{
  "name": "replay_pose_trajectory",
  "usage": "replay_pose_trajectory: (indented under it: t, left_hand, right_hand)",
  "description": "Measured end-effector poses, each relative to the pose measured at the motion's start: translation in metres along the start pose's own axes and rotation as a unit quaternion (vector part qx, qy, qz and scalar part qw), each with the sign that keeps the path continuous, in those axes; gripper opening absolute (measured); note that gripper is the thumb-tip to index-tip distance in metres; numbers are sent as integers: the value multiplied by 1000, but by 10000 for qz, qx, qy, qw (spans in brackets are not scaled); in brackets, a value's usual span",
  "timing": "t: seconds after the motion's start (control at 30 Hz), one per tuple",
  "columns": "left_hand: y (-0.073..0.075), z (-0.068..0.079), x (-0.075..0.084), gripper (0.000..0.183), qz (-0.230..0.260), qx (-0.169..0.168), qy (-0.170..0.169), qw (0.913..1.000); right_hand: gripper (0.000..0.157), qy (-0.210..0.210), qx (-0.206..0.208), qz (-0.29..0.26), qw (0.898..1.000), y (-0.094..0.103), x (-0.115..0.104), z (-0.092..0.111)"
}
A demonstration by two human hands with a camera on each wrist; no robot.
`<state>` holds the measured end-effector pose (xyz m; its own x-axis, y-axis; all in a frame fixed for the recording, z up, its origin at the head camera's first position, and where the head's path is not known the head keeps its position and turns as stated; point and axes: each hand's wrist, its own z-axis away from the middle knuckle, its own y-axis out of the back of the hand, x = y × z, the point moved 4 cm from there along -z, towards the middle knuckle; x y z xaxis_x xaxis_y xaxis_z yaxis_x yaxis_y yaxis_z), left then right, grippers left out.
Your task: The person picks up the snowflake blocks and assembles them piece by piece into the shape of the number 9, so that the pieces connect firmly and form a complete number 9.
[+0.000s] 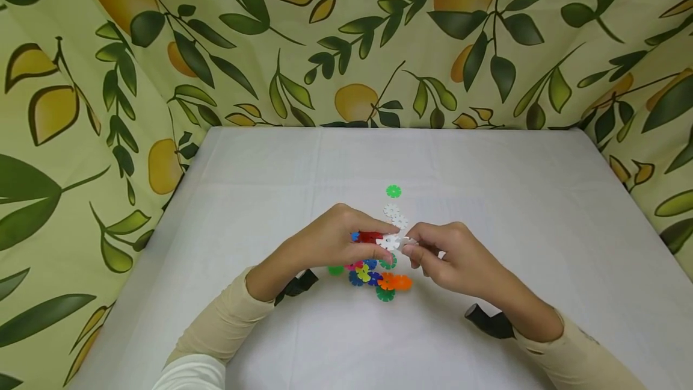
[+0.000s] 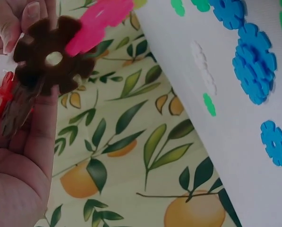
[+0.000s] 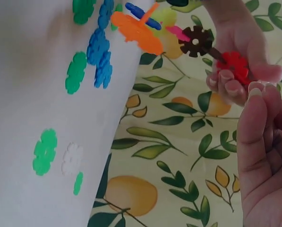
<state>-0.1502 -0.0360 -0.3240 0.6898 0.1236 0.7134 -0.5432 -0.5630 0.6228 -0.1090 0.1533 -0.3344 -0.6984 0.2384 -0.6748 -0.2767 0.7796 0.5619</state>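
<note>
Both hands meet above the table. My left hand [image 1: 338,236] grips a chain of notched plastic discs, with a red disc [image 1: 370,238] and a white disc [image 1: 388,242] between thumb and fingers. In the wrist views a brown disc [image 2: 54,56] and a pink disc [image 2: 100,24] extend from that chain, and an orange disc [image 3: 137,32] shows farther along. My right hand [image 1: 457,260] pinches another white disc [image 1: 407,242] edge-on against the first. In the right wrist view, its fingertips [image 3: 255,97] mostly hide what they pinch.
Beyond the hands lie a loose green disc [image 1: 393,191] and white discs [image 1: 392,210]. Several coloured discs, including a lower green disc [image 1: 385,294], appear below the hands. A white cloth covers the table [image 1: 514,185]; a fruit-patterned curtain [image 1: 346,41] surrounds it.
</note>
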Motion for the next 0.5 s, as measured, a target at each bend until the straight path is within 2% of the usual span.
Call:
replay_pose_trajectory:
  t: [0.13,0.27,0.37,0.5]
  left_hand:
    - [0,0,-2,42,12,10,136,9999]
    - [2,0,-4,37,-89,13,328,9994]
    - [4,0,-5,32,-102,-10,458,9989]
    - [10,1,-6,31,-186,183,493,9984]
  right_hand:
    - [23,-206,87,40,9997,-4,0,-1]
    - [21,-372,169,-169,9990,-8,2,-3]
    - [18,-536,105,-297,9981,-10,5,-4]
    - [17,-666,-77,-154,9976,-9,10,-7]
